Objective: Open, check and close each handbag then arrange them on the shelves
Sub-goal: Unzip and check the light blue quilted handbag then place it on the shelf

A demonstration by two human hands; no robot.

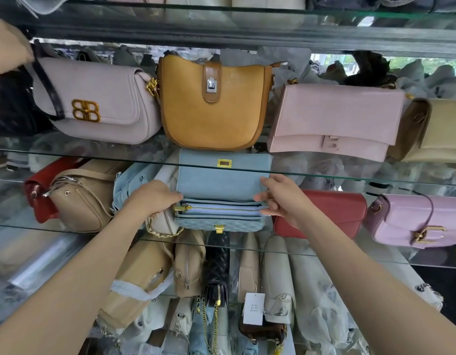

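Glass shelves (pixel 68 151) stacked one above another fill the view, each crowded with handbags. On the shelf at eye level, a pale lilac flap bag (pixel 98 103) with a gold double-B clasp is seen at the left, a mustard bucket bag (pixel 211 106) with a brown strap tab stands in the middle, and a pink flap bag (pixel 334 119) lies tilted to the right, with a beige bag (pixel 437 129) just beside it.

One shelf lower, a light blue quilted handbag (pixel 221 190) is held in the middle, its flap raised so that the suede-like inner face and a gold clasp plate are shown. Its zipped inner compartments are exposed below the flap. The left end of the bag is gripped by the left hand (pixel 150 198), whose fingers are curled round it. The right end is pinched by the right hand (pixel 280 198), thumb above and fingertips against the compartment edges.

A tan bag (pixel 83 198) and a red one (pixel 37 196) lie to the left of the blue bag; a red flap bag (pixel 334 213) and a glossy lilac bag (pixel 416 221) with a gold buckle are set to the right. Further bags, among them a black quilted one (pixel 218 267), are packed upright on the lowest level.
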